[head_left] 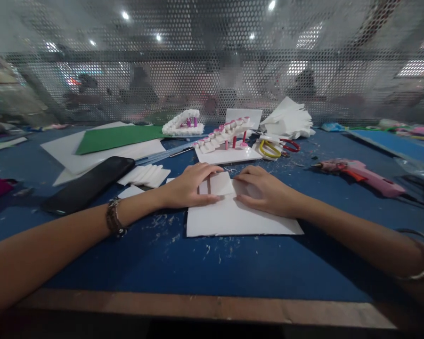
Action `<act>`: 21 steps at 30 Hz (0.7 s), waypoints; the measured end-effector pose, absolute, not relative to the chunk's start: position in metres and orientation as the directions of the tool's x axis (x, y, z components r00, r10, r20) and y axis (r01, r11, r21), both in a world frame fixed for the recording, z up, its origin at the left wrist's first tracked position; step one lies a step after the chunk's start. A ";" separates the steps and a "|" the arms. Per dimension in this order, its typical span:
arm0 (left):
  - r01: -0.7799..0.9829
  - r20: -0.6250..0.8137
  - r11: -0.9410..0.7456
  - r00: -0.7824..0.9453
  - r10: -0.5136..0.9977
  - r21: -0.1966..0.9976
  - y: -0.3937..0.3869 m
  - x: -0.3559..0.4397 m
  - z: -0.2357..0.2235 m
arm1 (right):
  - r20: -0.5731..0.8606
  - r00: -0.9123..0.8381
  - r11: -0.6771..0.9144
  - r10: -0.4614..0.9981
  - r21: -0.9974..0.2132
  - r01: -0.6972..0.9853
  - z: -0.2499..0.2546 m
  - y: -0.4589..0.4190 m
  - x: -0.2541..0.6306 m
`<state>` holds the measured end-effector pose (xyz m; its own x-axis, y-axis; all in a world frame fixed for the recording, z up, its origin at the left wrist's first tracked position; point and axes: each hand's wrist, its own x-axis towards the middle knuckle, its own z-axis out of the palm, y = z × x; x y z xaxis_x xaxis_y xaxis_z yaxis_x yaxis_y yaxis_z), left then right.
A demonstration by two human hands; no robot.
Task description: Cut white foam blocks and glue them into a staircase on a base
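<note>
A white foam sheet (240, 219) lies flat on the blue table (183, 263) in front of me. My left hand (189, 186) rests on the sheet's upper left, fingers curled round a small white foam piece (221, 183) that stands on it. My right hand (265, 190) lies on the sheet's upper right, fingers bent and pressed down, its fingertips touching the same small piece from the right. Whether the right hand holds a tool is hidden.
A black case (88, 183) and cut white strips (144, 175) lie left. Behind are two white-and-pink stair models (224, 136) (183, 123), green paper (116, 137), scissors (277, 147), a white paper stack (289, 121). A pink glue gun (360, 175) lies right. Mesh screen behind.
</note>
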<state>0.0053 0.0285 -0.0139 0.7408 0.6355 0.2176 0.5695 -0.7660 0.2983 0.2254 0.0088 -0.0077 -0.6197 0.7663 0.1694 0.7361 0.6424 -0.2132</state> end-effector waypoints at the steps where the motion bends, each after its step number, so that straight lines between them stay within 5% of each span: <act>1: 0.570 0.216 -0.766 0.741 0.636 0.298 0.028 0.006 -0.014 | 0.168 -0.622 0.644 0.765 -0.211 0.736 -0.008 0.009 0.225; 21: 0.530 0.274 -0.817 0.770 0.576 0.230 0.033 0.004 -0.026 | 0.207 -0.636 0.668 0.743 -0.186 0.720 -0.011 0.011 0.226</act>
